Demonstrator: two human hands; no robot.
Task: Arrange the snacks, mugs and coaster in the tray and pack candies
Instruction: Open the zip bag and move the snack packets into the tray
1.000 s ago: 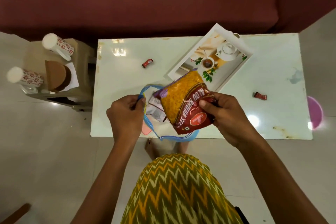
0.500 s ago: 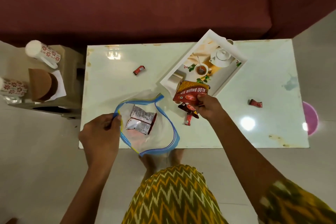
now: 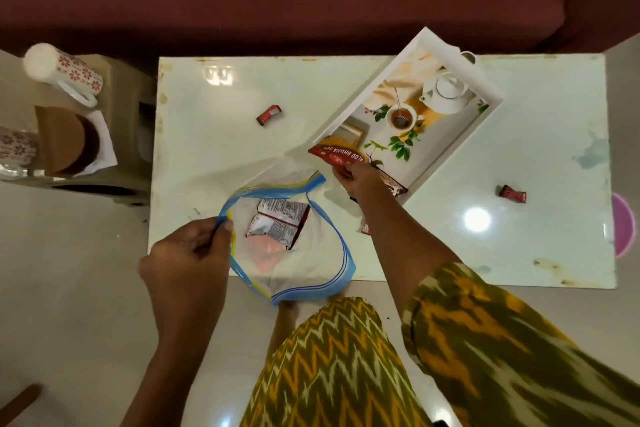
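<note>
The right hand [image 3: 356, 177] had carried the red and yellow snack packet [image 3: 341, 154] away from the bag and over to the near corner of the white tray [image 3: 450, 158]. Its fingers pinched the packet's near end. A brown packet [image 3: 393, 184] lay partly hidden under that hand, at the tray's corner. The tray sat slanted, its far corner poking past the far edge of the table [image 3: 225, 156]. The left hand [image 3: 187, 253] pinched the blue rim of the zip bag [image 3: 344, 253], which hung wide open over the table's near edge — silver packets [image 3: 280, 224] lay inside. Bare table showed at the far left and at the right, with a red candy [image 3: 269, 114] on one side and a second candy [image 3: 512, 193] on the other.
</note>
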